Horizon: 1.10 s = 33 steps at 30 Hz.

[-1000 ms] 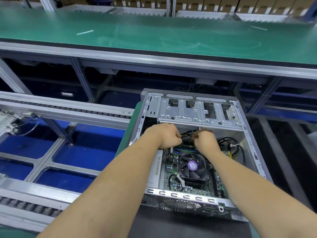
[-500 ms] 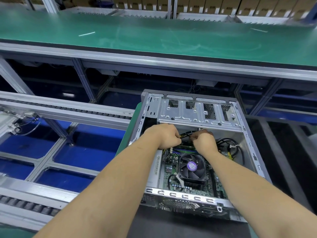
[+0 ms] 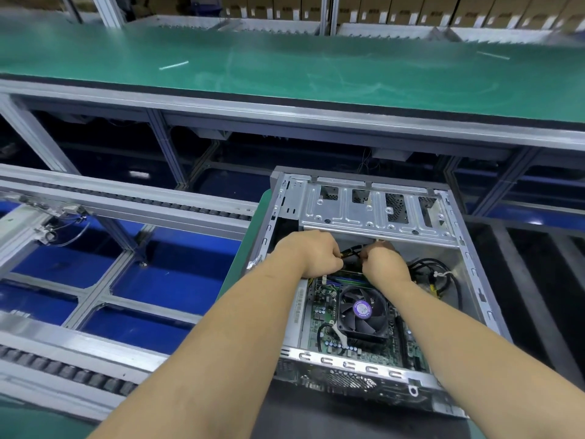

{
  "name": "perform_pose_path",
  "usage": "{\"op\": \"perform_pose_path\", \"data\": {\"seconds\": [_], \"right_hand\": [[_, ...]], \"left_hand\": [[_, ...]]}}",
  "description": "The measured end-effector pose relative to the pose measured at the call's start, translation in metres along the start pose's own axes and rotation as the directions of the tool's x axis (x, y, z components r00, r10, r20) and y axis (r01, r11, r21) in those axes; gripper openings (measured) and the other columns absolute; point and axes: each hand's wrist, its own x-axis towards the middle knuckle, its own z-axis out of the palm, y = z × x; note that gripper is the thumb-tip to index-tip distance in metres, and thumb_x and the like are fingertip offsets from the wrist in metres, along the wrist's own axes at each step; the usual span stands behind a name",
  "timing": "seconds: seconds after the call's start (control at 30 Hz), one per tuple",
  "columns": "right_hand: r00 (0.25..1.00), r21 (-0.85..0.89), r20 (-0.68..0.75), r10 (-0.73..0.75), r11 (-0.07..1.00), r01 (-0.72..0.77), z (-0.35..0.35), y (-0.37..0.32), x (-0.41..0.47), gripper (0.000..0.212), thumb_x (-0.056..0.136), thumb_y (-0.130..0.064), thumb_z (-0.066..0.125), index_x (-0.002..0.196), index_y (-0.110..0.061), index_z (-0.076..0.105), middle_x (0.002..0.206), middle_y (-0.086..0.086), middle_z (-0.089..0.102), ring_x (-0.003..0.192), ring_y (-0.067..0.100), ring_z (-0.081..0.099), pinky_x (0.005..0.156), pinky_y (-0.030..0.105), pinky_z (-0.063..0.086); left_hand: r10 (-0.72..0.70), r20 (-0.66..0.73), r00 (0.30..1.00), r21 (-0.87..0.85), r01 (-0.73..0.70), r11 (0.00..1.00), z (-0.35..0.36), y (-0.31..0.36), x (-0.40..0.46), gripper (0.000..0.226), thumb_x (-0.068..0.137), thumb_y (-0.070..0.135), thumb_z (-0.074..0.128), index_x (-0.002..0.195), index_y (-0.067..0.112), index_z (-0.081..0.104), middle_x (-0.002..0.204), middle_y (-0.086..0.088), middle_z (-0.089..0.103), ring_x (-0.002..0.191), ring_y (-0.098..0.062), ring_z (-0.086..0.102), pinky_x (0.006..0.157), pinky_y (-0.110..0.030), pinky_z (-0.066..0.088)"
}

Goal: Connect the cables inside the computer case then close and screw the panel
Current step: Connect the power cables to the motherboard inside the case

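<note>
An open grey computer case [image 3: 474, 280] lies flat before me, its motherboard and black CPU fan [image 3: 362, 312] exposed. Both my hands reach inside, just below the silver drive bracket [image 3: 373, 213]. My left hand [image 3: 308, 251] and my right hand [image 3: 384, 264] are curled, knuckles up, gripping a black and yellow cable bundle [image 3: 349, 253] between them. The connector end is hidden under my fingers. A second black cable loop [image 3: 443, 277] with a white tie lies at the case's right side. No side panel is in view.
The case sits on a green pallet [image 3: 253, 229] on a roller conveyor [image 3: 133, 201] running to the left. A long green workbench [image 3: 285, 68] crosses the background, with cardboard boxes behind it. Blue flooring shows under the frame at left.
Both hands stay on the cable bundle and have drawn slightly closer together. The case has not moved.
</note>
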Motion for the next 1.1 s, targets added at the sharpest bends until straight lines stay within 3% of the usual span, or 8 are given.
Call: {"op": "perform_pose_path", "data": {"seconds": [0.17, 0.3, 0.47, 0.63, 0.73, 0.87, 0.97, 1.1], "right_hand": [[0.996, 0.105, -0.011, -0.091, 0.99, 0.092, -0.008, 0.007, -0.013, 0.018, 0.098, -0.013, 0.054, 0.091, -0.003, 0.067, 0.087, 0.014, 0.063, 0.088, 0.034, 0.061, 0.076, 0.034, 0.052], [0.976, 0.146, -0.131, -0.173, 0.97, 0.192, -0.036, 0.025, -0.055, 0.03, 0.102, -0.025, 0.053, 0.124, -0.014, 0.071, 0.115, 0.008, 0.072, 0.102, 0.029, 0.065, 0.085, 0.032, 0.052], [0.992, -0.15, -0.078, -0.098, 0.985, 0.086, -0.047, 0.052, -0.121, 0.026, 0.099, -0.018, 0.043, 0.093, -0.012, 0.067, 0.092, 0.011, 0.072, 0.083, 0.032, 0.064, 0.073, 0.038, 0.055], [0.917, -0.12, -0.382, -0.116, 0.99, 0.076, -0.052, 0.046, -0.149, 0.021, 0.099, -0.016, 0.044, 0.094, -0.008, 0.064, 0.084, 0.012, 0.067, 0.084, 0.033, 0.061, 0.071, 0.041, 0.048], [0.89, 0.12, -0.455, -0.004, 0.991, 0.066, -0.049, 0.06, -0.162, 0.024, 0.097, -0.012, 0.051, 0.101, -0.004, 0.074, 0.091, 0.012, 0.075, 0.083, 0.029, 0.065, 0.081, 0.04, 0.053], [0.79, 0.349, -0.588, 0.172, 0.935, 0.057, -0.058, 0.077, -0.175, 0.025, 0.096, -0.018, 0.06, 0.116, -0.014, 0.075, 0.098, 0.01, 0.075, 0.085, 0.022, 0.066, 0.087, 0.037, 0.055], [0.92, 0.357, -0.248, 0.303, 0.912, -0.204, -0.06, 0.095, -0.178, 0.059, 0.099, -0.035, 0.059, 0.15, -0.013, 0.04, 0.14, 0.022, 0.048, 0.123, 0.041, 0.052, 0.1, 0.045, 0.047], [0.962, 0.456, -0.08, 0.262, 0.868, -0.198, -0.046, 0.102, -0.185, 0.038, 0.1, -0.012, 0.048, 0.135, -0.001, 0.037, 0.128, 0.024, 0.059, 0.106, 0.037, 0.059, 0.075, 0.037, 0.041]], "left_hand": [[-0.004, -0.058, 0.998, 0.003, 0.004, 1.0, 0.002, 0.0, 0.001, 0.035, 0.087, 0.041, 0.045, 0.109, 0.034, 0.07, 0.103, 0.007, 0.07, 0.092, -0.02, 0.061, 0.081, -0.035, 0.053], [0.016, -0.061, 0.998, 0.057, -0.013, 0.998, 0.004, 0.001, 0.002, 0.034, 0.088, 0.041, 0.043, 0.109, 0.033, 0.069, 0.105, 0.006, 0.069, 0.094, -0.02, 0.062, 0.083, -0.037, 0.053], [0.057, -0.079, 0.995, 0.15, -0.045, 0.988, 0.009, 0.002, -0.004, 0.033, 0.089, 0.038, 0.039, 0.099, 0.03, 0.069, 0.1, 0.005, 0.068, 0.089, -0.022, 0.062, 0.077, -0.035, 0.052], [-0.002, -0.302, 0.953, 0.213, 0.069, 0.975, 0.013, 0.01, -0.015, 0.023, 0.091, 0.029, 0.037, 0.09, 0.02, 0.059, 0.09, -0.002, 0.066, 0.077, -0.023, 0.058, 0.066, -0.033, 0.045], [0.126, -0.351, 0.928, 0.371, 0.015, 0.929, 0.021, 0.039, -0.026, 0.017, 0.093, 0.026, 0.043, 0.09, 0.017, 0.057, 0.096, -0.006, 0.066, 0.083, -0.028, 0.056, 0.07, -0.035, 0.042], [0.225, -0.421, 0.879, 0.213, -0.146, 0.966, 0.044, 0.108, -0.042, 0.018, 0.093, 0.029, 0.044, 0.096, 0.015, 0.056, 0.096, -0.007, 0.065, 0.091, -0.032, 0.061, 0.07, -0.038, 0.047], [0.202, -0.449, 0.87, 0.047, -0.202, 0.978, 0.055, 0.158, -0.043, 0.013, 0.092, 0.031, 0.043, 0.09, 0.019, 0.046, 0.091, -0.004, 0.062, 0.085, -0.03, 0.059, 0.065, -0.039, 0.047], [0.035, -0.497, 0.867, -0.225, -0.167, 0.96, 0.059, 0.207, -0.029, 0.011, 0.093, 0.027, 0.042, 0.097, 0.019, 0.048, 0.096, -0.001, 0.058, 0.091, -0.028, 0.054, 0.07, -0.043, 0.048]]}}
